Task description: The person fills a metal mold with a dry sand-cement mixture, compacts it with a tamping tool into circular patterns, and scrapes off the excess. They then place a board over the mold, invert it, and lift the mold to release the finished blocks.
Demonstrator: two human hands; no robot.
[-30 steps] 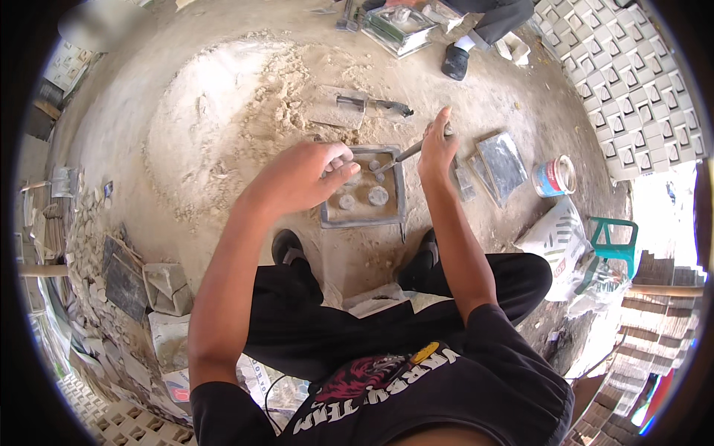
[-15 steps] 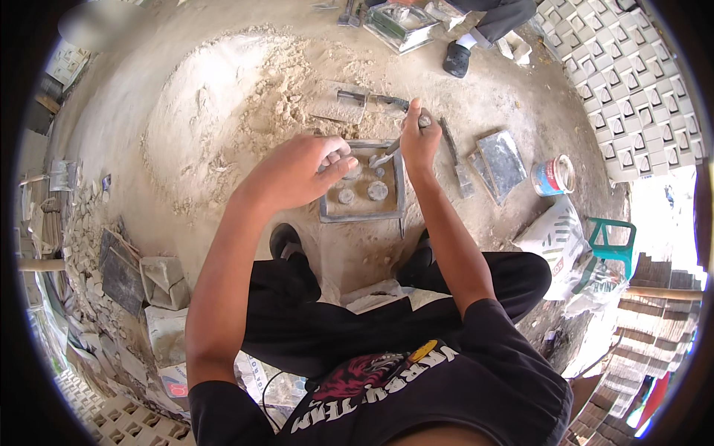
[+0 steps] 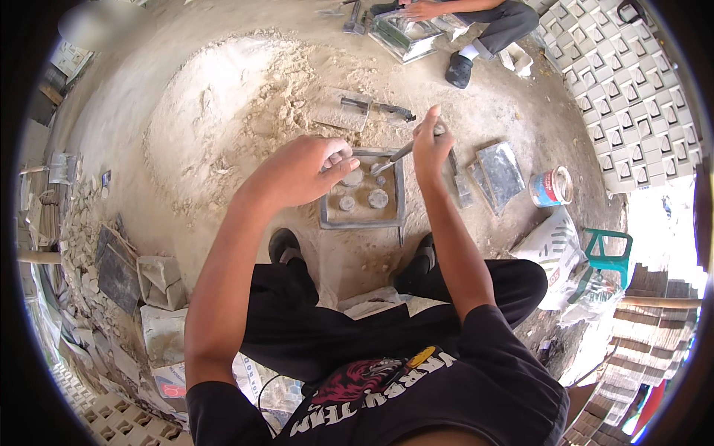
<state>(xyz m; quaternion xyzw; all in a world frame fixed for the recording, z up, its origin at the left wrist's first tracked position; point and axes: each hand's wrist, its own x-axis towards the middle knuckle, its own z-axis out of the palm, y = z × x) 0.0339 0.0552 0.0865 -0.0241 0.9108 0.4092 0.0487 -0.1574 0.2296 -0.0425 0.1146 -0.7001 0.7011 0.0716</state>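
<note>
A rectangular grey mould frame (image 3: 363,224) lies on the ground before me, with several round pieces inside, among them a larger pale disc (image 3: 378,198) and a smaller disc (image 3: 346,204). Above the frame's far left corner, my left hand (image 3: 312,167) is held with its fingers curled in; whatever they hold is hidden. My right hand (image 3: 431,149), thumb up, is wrapped round the handle of a slim metal hand tool (image 3: 402,153). The tool slants down to the left over the frame's far side, its small tip beside the round pieces.
Beyond the frame lies a trowel (image 3: 349,113), with a sand heap (image 3: 216,104) to its left. On the right are a grey slab (image 3: 500,169), a paint bucket (image 3: 549,187), a sack (image 3: 547,245) and a green stool (image 3: 608,250). Another person's hand (image 3: 424,10) shows at the top.
My right hand and its tool have shifted slightly right and down. My left hand stays nearly in place. The other person's arm has come into view at the top.
</note>
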